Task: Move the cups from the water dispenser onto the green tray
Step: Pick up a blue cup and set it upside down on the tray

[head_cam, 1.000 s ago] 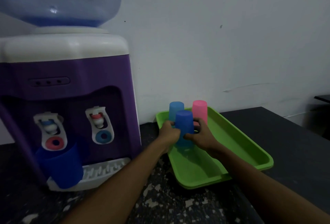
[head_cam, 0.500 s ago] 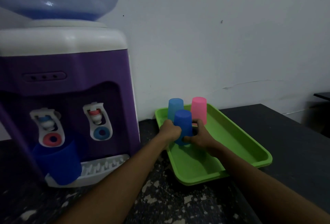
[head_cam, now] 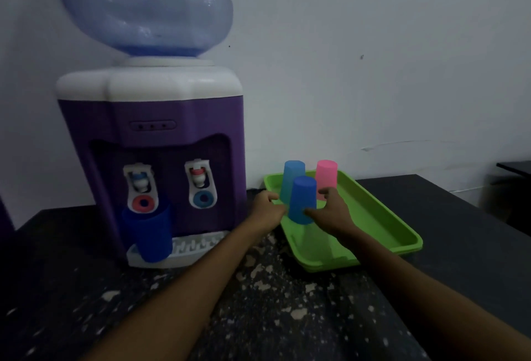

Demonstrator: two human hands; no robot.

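Note:
A green tray (head_cam: 388, 216) lies on the dark counter, right of the purple water dispenser (head_cam: 172, 113). Three cups stand upside down at its far end: a light blue cup (head_cam: 292, 178), a pink cup (head_cam: 327, 172) and, nearest me, a blue cup (head_cam: 301, 198). My left hand (head_cam: 265, 207) is curled against the blue cup's left side. My right hand (head_cam: 334, 211) is at the cup's right side with its fingers spread away and only the thumb touching. A dark blue cup (head_cam: 149, 234) stands upright on the dispenser's drip tray under the left tap.
A big blue water bottle (head_cam: 143, 4) tops the dispenser. The white wall runs close behind the tray. The speckled black counter (head_cam: 273, 303) stretches toward me, and its right edge drops off beyond the tray. The near half of the tray holds nothing.
The blue cup has come down to rest on the tray in front of the other two. My right hand's fingers have loosened from it. The view has shifted right.

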